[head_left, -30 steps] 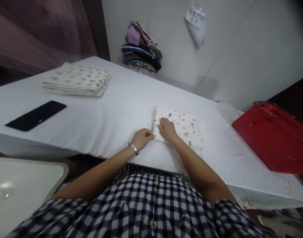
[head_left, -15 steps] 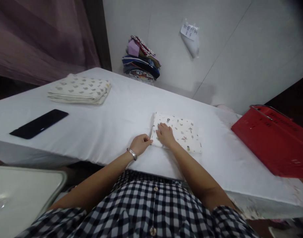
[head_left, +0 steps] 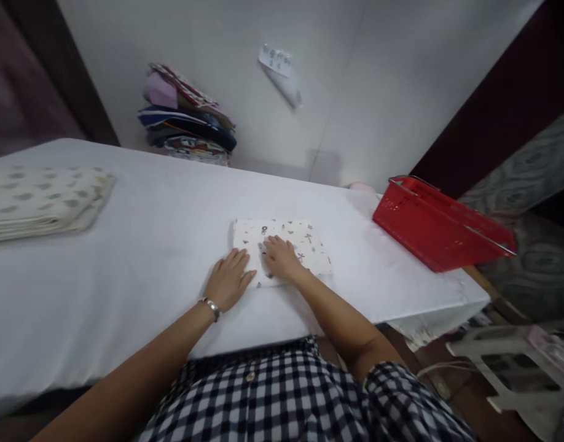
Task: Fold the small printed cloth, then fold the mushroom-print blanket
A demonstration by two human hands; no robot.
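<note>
Pale wall [head_left: 383,73] backs our tabletop [head_left: 157,307], where a folded cloth [head_left: 305,235] lies ahead of us at twelve o'clock. Our left hand [head_left: 227,283] touches its eight-o'clock side, fingers outspread; our right hand [head_left: 282,260] lies on top, fingers extended, unclosed. From the cloth, a basket [head_left: 429,230] sits at three o'clock, a fabric stack [head_left: 187,120] at eleven.

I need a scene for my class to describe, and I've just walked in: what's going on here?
A person in a checked shirt has both hands at a folded, printed cloth on a white table. The right hand lies flat on top; the left hand, fingers spread, is at its left edge. A second cloth, also folded, lies to the left, and a red basket is on the right.
</note>
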